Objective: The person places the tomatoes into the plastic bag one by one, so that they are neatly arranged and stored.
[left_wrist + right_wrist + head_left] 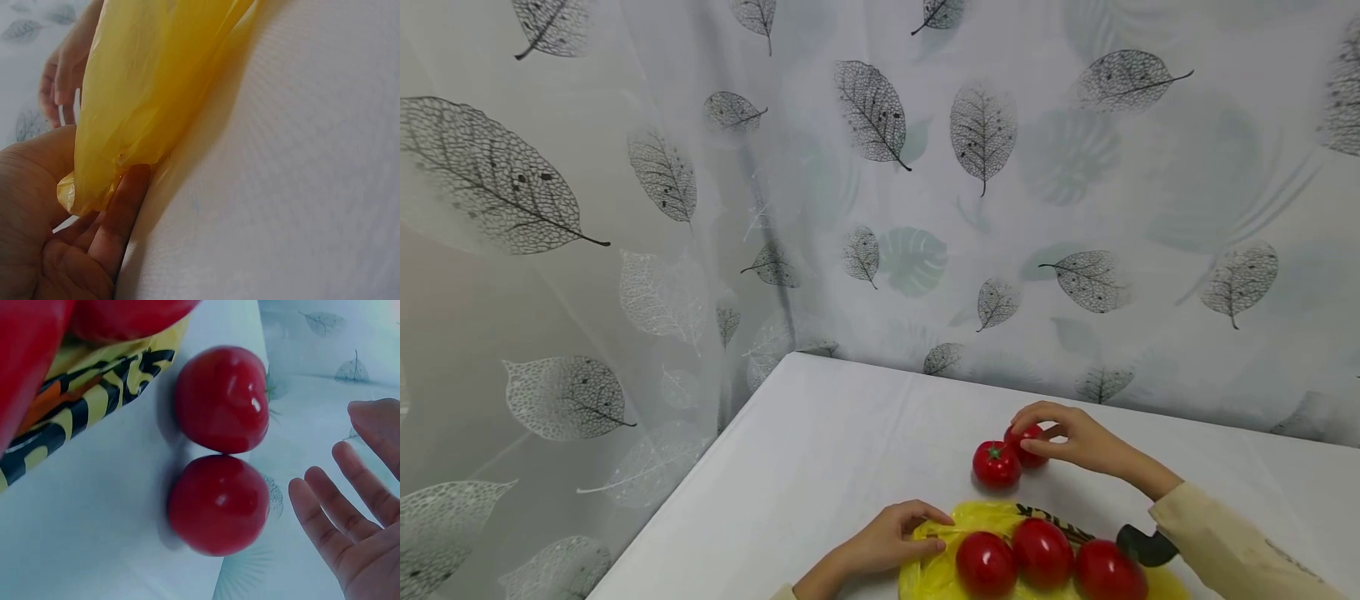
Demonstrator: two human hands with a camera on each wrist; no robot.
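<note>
My left hand (pixel 887 537) pinches the left edge of a yellow plastic bag (pixel 936 575), which lies on the table. In the left wrist view the bag's gathered edge (pixel 94 194) sits between thumb and fingers. Three glossy red fruits (pixel 985 565) rest in a row on the bag. Beyond them, a red tomato with a green stem (pixel 996 465) touches a second tomato (pixel 1032 461). Over this second one hovers my right hand (pixel 1071 437), partly hiding it in the head view. Its spread fingers (pixel 325 519) hold nothing and stand apart from both tomatoes in the right wrist view.
A white table (pixel 820 433) runs back to a leaf-printed curtain (pixel 925 208) behind it and on the left. Black lettering (pixel 94 394) marks the bag's far side. Beside the right sleeve shows a dark curved object (pixel 1146 546).
</note>
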